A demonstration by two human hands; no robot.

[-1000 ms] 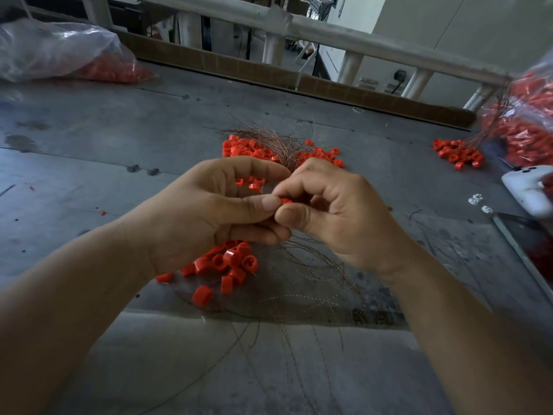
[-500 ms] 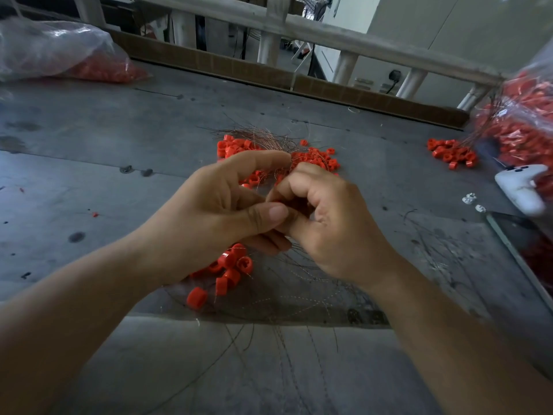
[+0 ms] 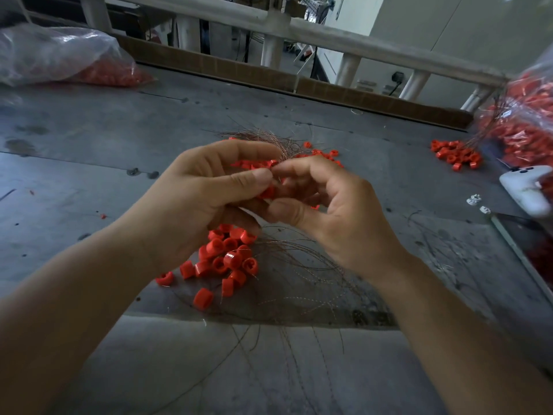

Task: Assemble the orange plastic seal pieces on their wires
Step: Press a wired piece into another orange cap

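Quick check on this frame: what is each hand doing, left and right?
Left hand: pinches an orange seal piece between thumb and fingers.
Right hand: fingers curled at the same piece; what it grips, if anything, cannot be told.

Left hand [image 3: 203, 202], right hand [image 3: 332, 214] — curled fingertips [image 3: 261, 177] touching.

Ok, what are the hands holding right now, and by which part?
The left hand pinches an orange seal piece between thumb and fingers, apparently by its rim. Fingertips of the right hand meet it; whether they grip anything cannot be told.
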